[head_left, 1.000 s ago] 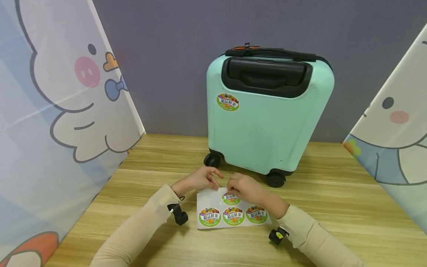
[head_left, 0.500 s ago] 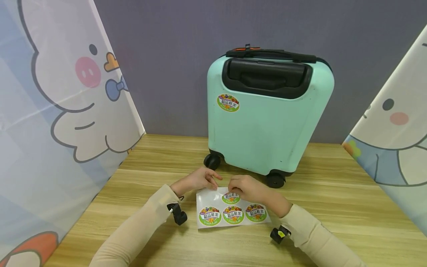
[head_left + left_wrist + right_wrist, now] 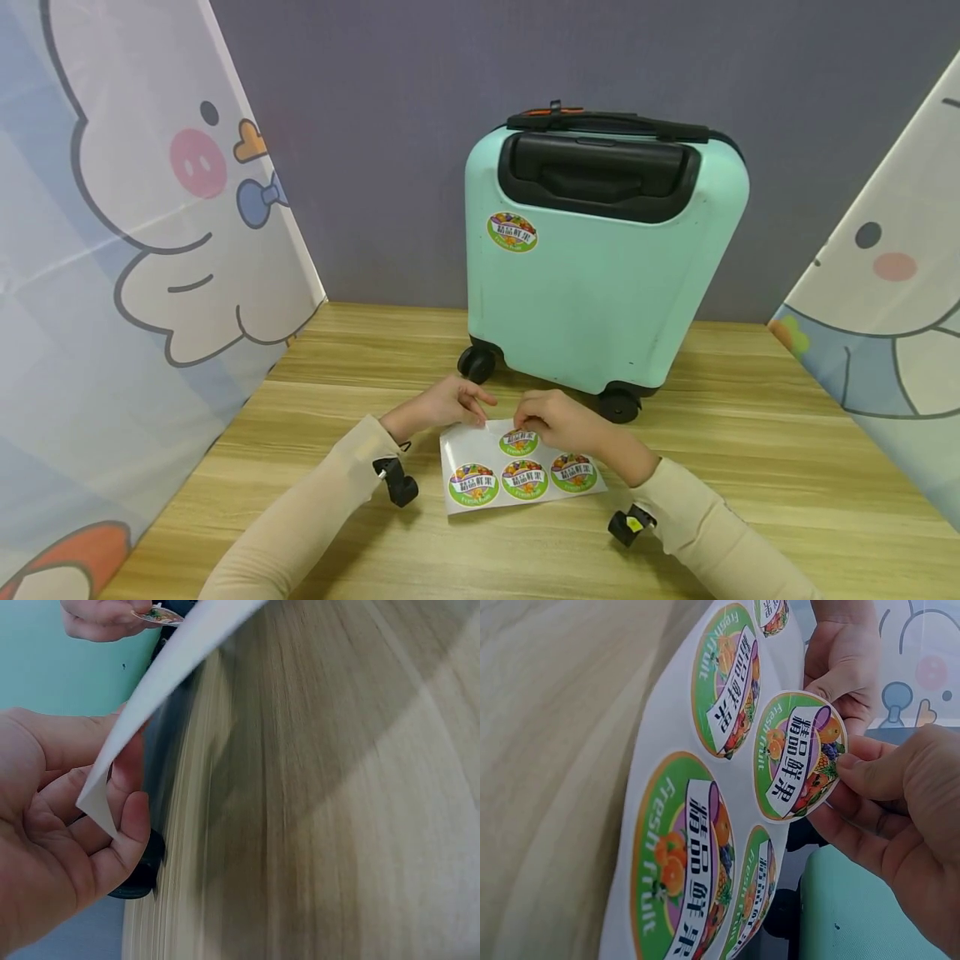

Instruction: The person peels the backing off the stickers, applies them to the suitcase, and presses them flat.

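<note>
My left hand [image 3: 452, 403] pinches the far left edge of a white sticker sheet [image 3: 465, 446], and the sheet bends up off the table in the left wrist view. My right hand [image 3: 557, 422] holds a round fruit sticker [image 3: 799, 757] between thumb and fingers at its edge. That sticker has a green and orange border and stands partly up from the sheet. More of the same stickers lie flat on the sheet, among them a lower left sticker [image 3: 473, 485]. In the head view the right hand hides the sheet's far right part.
A mint green suitcase [image 3: 577, 300] stands upright behind the hands, its black wheels [image 3: 619, 404] close to them. One fruit sticker [image 3: 512, 232] is on its upper left. Cartoon-printed cloths flank the wooden table [image 3: 360, 350], and a grey wall [image 3: 375, 150] rises behind.
The near right corner of the sheet has risen and the sheet has turned slightly. The pinched sticker shows more of its upper part beneath the right fingers. Both hands have barely moved.
</note>
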`<state>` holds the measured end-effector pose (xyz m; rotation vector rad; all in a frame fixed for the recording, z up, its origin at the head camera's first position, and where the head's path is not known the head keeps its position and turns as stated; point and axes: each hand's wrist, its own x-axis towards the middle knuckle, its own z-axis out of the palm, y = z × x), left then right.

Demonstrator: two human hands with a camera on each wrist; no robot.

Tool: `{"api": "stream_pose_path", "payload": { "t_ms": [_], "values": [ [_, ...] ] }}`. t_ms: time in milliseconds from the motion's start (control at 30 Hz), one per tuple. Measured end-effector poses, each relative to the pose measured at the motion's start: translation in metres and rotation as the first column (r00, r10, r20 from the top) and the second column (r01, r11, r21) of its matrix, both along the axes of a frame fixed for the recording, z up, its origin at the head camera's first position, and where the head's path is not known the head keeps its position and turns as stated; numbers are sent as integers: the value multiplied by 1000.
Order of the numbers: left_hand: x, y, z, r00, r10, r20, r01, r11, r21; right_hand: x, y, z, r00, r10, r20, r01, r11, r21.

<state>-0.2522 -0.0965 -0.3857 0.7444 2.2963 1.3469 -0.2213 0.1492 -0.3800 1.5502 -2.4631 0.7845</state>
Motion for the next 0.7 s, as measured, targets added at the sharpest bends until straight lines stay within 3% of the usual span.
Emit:
{"api": "stream_pose_path", "payload": {
  "t_ms": [500, 700],
  "values": [
    [1, -2, -3, 1000, -11, -20, 10, 1000, -6, 1, 0, -1, 996, -58, 68, 60, 998, -14],
    [-1, -3, -7, 999, -21, -30, 21, 1000, 4, 2, 2, 0, 996, -75, 56, 77, 997, -22]
  ]
}}
